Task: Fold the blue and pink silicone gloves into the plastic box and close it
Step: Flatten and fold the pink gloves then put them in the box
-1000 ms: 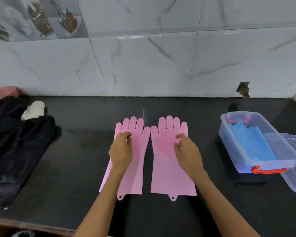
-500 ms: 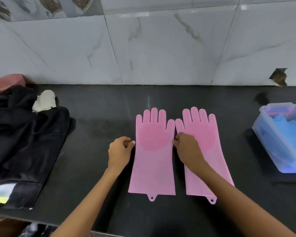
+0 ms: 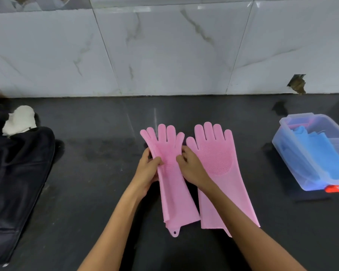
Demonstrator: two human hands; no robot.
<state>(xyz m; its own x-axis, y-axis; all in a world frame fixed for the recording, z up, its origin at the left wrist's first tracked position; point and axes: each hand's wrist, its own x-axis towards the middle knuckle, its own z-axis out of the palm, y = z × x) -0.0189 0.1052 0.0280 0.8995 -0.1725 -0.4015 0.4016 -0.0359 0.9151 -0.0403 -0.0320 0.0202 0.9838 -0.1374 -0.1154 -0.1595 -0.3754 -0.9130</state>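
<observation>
Two pink silicone gloves lie side by side on the black counter, fingers toward the wall. My left hand (image 3: 149,169) pinches the left edge of the left pink glove (image 3: 172,182), and my right hand (image 3: 190,165) pinches its right edge at the palm; the glove is lifted and bowed between them. The right pink glove (image 3: 221,173) lies flat, partly under my right forearm. At the right edge stands the clear plastic box (image 3: 282,137), open, with the blue gloves (image 3: 319,153) folded inside and a red latch (image 3: 337,188) at its front.
A dark cloth (image 3: 18,169) covers the counter's left side, with a white crumpled rag (image 3: 20,120) on top of it. The marble-tiled wall (image 3: 164,51) rises behind the counter. Bare black counter (image 3: 98,153) lies between the cloth and the gloves.
Both hands have closed on the left pink glove's two edges and raised it off the counter. The view has shifted, bringing the box further into sight at the right.
</observation>
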